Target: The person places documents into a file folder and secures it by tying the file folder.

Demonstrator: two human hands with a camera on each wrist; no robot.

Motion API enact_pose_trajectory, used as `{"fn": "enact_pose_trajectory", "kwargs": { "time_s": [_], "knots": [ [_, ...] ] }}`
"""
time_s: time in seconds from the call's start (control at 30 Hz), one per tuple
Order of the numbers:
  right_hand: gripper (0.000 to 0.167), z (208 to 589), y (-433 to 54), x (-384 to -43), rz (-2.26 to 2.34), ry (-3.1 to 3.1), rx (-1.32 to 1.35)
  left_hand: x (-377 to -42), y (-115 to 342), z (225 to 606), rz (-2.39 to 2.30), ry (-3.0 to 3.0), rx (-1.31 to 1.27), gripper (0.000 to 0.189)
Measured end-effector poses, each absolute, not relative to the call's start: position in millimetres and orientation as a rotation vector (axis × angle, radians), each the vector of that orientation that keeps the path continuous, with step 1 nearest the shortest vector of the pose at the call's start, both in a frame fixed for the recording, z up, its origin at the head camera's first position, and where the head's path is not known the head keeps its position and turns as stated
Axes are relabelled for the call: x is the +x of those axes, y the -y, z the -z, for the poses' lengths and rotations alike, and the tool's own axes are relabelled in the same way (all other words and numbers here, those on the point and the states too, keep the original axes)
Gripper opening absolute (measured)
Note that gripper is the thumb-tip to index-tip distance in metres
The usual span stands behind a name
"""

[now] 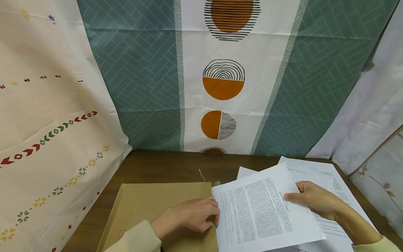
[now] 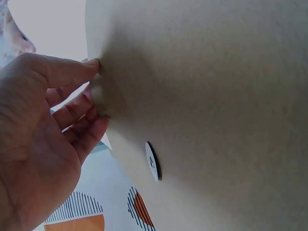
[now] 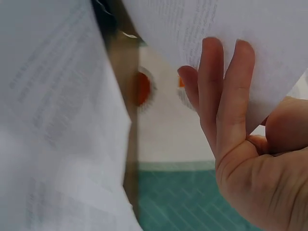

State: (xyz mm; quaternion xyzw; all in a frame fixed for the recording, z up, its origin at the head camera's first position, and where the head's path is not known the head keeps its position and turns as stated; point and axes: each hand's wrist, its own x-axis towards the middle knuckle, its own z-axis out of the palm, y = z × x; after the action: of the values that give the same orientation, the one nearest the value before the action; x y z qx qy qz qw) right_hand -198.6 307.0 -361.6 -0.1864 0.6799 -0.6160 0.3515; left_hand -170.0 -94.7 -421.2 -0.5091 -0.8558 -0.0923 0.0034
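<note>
A brown kraft paper document envelope point(image 1: 148, 197) lies at the front left of the table. My left hand point(image 1: 198, 214) grips its right edge; in the left wrist view the thumb and fingertips pinch that edge near a round white button point(image 2: 152, 161). Beside it, my right hand point(image 1: 318, 199) pinches a printed sheet of paper point(image 1: 256, 210) at its right side, thumb on top, with the other fingers spread behind the sheet point(image 3: 274, 33) in the right wrist view. The sheet's left edge meets the envelope's right edge, right by my left fingers.
More printed papers point(image 1: 338, 189) lie under and to the right of the held sheet. A thin pale string point(image 1: 201, 175) sticks up behind the envelope. The dark wooden table point(image 1: 163, 164) ends at a patterned curtain point(image 1: 148, 87), with a white embroidered cloth point(image 1: 56, 140) hanging on the left.
</note>
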Motion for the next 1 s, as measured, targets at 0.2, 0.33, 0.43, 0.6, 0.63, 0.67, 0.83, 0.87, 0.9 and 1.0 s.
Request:
{"fn": "enact_pose_trajectory", "kwargs": {
  "time_s": [0.2,0.33,0.43,0.6,0.63,0.67,0.83,0.87,0.9,1.0],
  "knots": [
    [0.032,389.0,-278.4,-198.0,1.564,-1.778,-0.474,-169.9,94.1,418.7,0.293,2.671,-1.603,0.021],
    [0.031,402.1,-257.4,-195.9,1.525,-1.838,-0.428,-170.1,93.3,416.3,0.299,2.663,-1.612,0.021],
    [0.032,407.8,-243.8,-195.0,1.505,-1.850,-0.429,-170.4,92.5,415.3,0.294,2.664,-1.619,0.020],
    [0.032,413.9,-229.0,-193.2,1.496,-1.818,-0.467,-171.2,91.4,416.1,0.284,2.667,-1.629,0.019],
    [0.033,414.2,-227.7,-192.9,1.494,-1.811,-0.476,-171.3,91.3,416.5,0.283,2.665,-1.630,0.019],
    [0.033,414.2,-227.2,-192.7,1.491,-1.812,-0.487,-171.3,91.3,416.7,0.282,2.661,-1.631,0.019],
    [0.028,408.0,-235.3,-191.6,1.470,-1.884,-0.480,-170.7,91.7,416.7,0.286,2.657,-1.619,0.020],
    [0.026,406.7,-237.8,-191.2,1.467,-1.903,-0.477,-170.6,91.8,416.6,0.287,2.657,-1.617,0.020],
    [0.025,405.7,-239.8,-190.7,1.465,-1.921,-0.475,-170.5,91.9,416.5,0.290,2.658,-1.615,0.020],
    [0.021,405.9,-240.6,-189.9,1.457,-1.963,-0.494,-170.5,92.0,416.7,0.298,2.660,-1.615,0.020]
  ]
}}
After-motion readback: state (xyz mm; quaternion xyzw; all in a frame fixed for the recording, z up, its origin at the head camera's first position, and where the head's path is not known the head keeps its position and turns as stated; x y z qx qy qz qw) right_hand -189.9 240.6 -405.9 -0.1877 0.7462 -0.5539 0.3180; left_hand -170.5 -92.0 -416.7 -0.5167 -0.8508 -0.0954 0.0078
